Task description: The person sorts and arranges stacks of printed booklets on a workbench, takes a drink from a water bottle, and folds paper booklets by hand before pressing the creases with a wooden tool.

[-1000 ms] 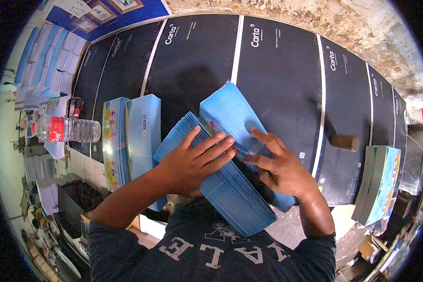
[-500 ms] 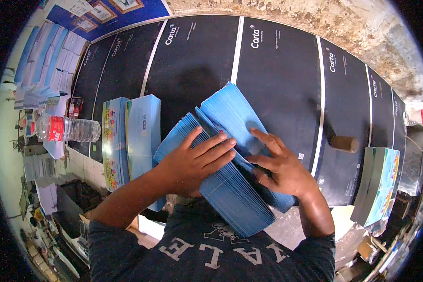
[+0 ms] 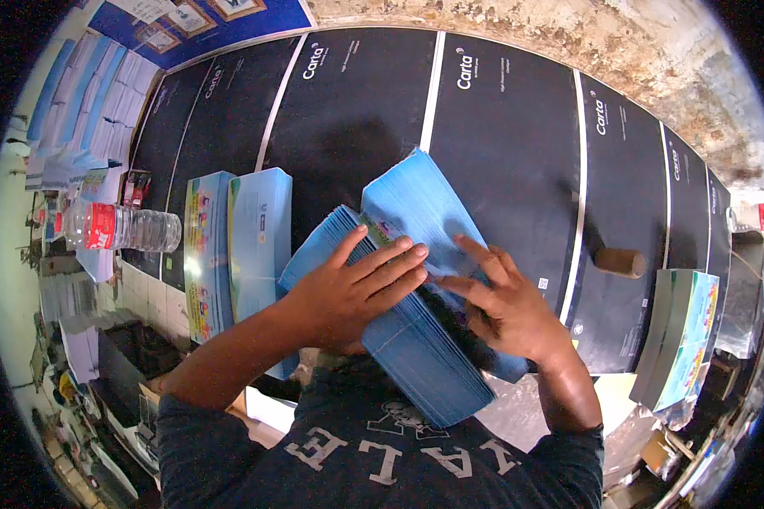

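Two long stacks of blue-edged printed sheets lie slantwise in front of me. Across the nearer stack (image 3: 424,360) rests my left hand (image 3: 352,288), its fingers spread and its fingertips at the gap between the stacks. My right hand (image 3: 509,301) is over the farther stack (image 3: 424,204), with the fingers apart and bent and their tips on its side facing the gap. Neither hand is closed round anything. A strip of coloured print shows near the gap, just beyond my left fingertips.
Two stacks of printed booklets (image 3: 261,229) stand at the left, beside a water bottle with a red label (image 3: 132,229). A brown cylinder (image 3: 620,262) and another booklet stack (image 3: 679,339) are at the right. Tall paper piles (image 3: 85,93) stand at the back left.
The loose blue sheet that was raised in the gap half a second ago now lies against the farther stack. My right fingers have shifted slightly; my left hand has stayed in place.
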`<control>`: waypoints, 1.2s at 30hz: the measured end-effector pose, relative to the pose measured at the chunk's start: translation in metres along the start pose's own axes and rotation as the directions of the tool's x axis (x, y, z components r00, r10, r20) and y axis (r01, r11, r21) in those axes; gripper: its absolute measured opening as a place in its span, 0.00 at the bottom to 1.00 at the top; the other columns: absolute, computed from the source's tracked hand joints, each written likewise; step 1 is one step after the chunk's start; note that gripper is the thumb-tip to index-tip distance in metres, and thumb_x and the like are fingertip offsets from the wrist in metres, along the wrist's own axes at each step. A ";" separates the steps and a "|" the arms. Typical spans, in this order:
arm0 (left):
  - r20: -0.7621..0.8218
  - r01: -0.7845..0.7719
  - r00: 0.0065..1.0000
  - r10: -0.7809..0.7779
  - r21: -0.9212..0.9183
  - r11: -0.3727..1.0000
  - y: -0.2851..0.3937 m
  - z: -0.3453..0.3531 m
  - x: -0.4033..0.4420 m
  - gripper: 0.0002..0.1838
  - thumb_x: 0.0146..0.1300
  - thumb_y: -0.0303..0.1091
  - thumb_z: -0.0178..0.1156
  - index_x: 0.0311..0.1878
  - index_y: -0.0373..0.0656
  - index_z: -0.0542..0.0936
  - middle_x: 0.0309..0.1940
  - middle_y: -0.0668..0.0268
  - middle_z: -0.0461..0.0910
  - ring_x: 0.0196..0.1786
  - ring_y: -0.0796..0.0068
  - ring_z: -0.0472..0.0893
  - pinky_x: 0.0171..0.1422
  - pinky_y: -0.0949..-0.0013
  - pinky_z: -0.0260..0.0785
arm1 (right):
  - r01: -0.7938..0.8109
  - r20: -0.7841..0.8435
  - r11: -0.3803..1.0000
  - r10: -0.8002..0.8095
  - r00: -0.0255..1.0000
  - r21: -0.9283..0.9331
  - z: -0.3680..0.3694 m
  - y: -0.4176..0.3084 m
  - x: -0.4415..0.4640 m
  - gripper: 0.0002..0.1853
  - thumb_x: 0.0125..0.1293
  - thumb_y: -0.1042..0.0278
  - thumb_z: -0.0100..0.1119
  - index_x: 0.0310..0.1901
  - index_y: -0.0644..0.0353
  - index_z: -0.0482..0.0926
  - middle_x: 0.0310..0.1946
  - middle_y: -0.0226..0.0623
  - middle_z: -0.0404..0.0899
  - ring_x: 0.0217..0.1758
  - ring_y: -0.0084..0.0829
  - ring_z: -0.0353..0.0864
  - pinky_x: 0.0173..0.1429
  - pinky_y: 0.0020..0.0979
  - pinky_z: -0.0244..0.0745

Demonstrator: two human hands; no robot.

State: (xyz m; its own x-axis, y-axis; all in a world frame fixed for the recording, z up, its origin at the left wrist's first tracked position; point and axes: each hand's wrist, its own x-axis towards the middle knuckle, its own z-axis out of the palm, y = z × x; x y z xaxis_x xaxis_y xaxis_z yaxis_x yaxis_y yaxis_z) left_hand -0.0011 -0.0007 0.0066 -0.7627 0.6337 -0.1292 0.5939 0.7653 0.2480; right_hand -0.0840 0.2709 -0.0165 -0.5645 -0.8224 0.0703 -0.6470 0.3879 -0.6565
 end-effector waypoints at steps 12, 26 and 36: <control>-0.018 -0.009 1.000 0.009 -0.002 1.000 0.000 -0.002 0.001 0.53 0.42 0.58 0.75 0.72 0.45 0.67 0.77 0.58 0.61 0.79 0.60 0.60 0.78 0.41 0.49 | 0.064 0.023 0.995 -0.063 0.998 -0.070 0.002 0.002 0.001 0.20 0.54 0.49 0.75 0.44 0.51 0.87 0.74 0.46 0.62 0.70 0.56 0.66 0.70 0.51 0.69; -0.022 -0.015 1.000 0.015 0.034 0.999 0.000 -0.003 0.000 0.53 0.44 0.60 0.74 0.72 0.44 0.68 0.77 0.58 0.61 0.79 0.60 0.60 0.78 0.41 0.49 | 0.020 -0.031 1.000 -0.019 0.999 0.010 0.003 -0.001 0.000 0.17 0.52 0.56 0.77 0.43 0.51 0.87 0.74 0.45 0.62 0.71 0.54 0.66 0.70 0.50 0.68; -0.036 0.049 0.998 -0.048 0.049 0.998 0.004 0.007 -0.008 0.52 0.48 0.64 0.71 0.73 0.44 0.66 0.78 0.57 0.60 0.80 0.59 0.58 0.78 0.39 0.46 | 0.034 0.018 0.995 -0.032 0.999 -0.090 0.002 -0.007 -0.001 0.21 0.56 0.44 0.71 0.44 0.49 0.89 0.74 0.43 0.62 0.70 0.58 0.65 0.72 0.53 0.66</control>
State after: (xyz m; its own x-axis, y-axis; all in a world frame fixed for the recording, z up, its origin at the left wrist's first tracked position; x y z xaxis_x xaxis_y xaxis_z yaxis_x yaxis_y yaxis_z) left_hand 0.0093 -0.0025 0.0016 -0.7987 0.5922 -0.1066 0.5675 0.8003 0.1938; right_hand -0.0781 0.2677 -0.0132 -0.5340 -0.8419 0.0775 -0.7090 0.3960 -0.5835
